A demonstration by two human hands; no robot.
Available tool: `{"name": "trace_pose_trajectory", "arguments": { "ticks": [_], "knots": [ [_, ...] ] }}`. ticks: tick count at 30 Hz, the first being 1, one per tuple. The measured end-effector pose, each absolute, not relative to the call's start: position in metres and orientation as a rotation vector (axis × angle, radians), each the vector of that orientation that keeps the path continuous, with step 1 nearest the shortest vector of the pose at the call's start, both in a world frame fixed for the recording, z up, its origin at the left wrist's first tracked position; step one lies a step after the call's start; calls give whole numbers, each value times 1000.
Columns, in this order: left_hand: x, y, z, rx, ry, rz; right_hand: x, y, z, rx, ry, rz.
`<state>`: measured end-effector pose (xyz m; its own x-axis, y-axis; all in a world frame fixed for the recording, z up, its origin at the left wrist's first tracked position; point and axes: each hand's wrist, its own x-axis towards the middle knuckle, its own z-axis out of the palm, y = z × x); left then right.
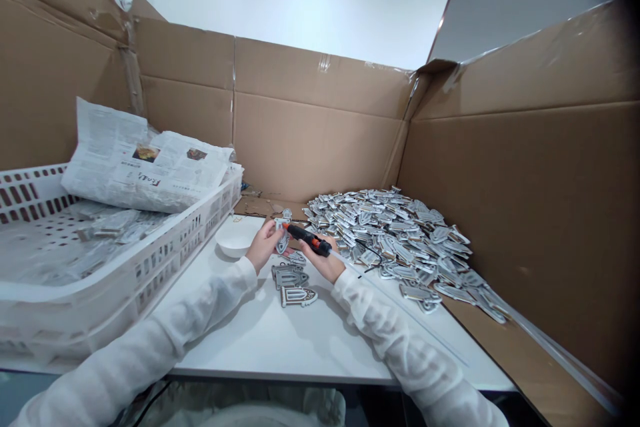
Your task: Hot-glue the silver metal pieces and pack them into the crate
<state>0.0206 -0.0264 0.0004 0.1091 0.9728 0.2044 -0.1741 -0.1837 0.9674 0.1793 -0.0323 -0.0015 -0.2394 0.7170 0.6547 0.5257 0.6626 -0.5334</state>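
My left hand (263, 245) pinches a flat grey-and-white cut-out piece (282, 240) upright above the table. In my right hand (325, 261) is a black glue gun (311, 240) with an orange tip, and its nozzle points at the piece, touching or very close to it. A long clear glue stick (400, 310) runs out of the gun's back end toward the lower right. Below my hands, several similar cut-out pieces (299, 296) lie on the white table, the nearest ones arch-shaped. A white bowl (236, 239) stands just left of my left hand.
A big heap of similar grey-and-white pieces (385, 233) lies at the right. On the left stands a white plastic basket (120, 280) with bagged pieces (120, 223) and a newspaper (150, 167). Cardboard walls (320, 120) enclose the white table (280, 347) at the back and sides.
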Motion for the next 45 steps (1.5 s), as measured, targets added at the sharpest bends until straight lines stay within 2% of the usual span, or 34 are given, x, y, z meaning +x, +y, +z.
{"name": "trace_pose_trajectory", "arguments": {
  "ticks": [19,28,30,36,45],
  "knots": [
    [20,-27,1,1271,925,1301,179,-34,1,-956,-1961,236],
    [20,-28,2,1298,974,1322,179,-28,-5,-1199,-1777,-40],
    [21,-29,4,1337,975,1365,181,-20,-9,-1138,-1676,96],
    [20,-27,4,1211,910,1353,175,-18,-13,-888,-1582,991],
    [21,-26,1,1031,778,1347,165,-27,-12,-781,-1559,1075]
  ]
}}
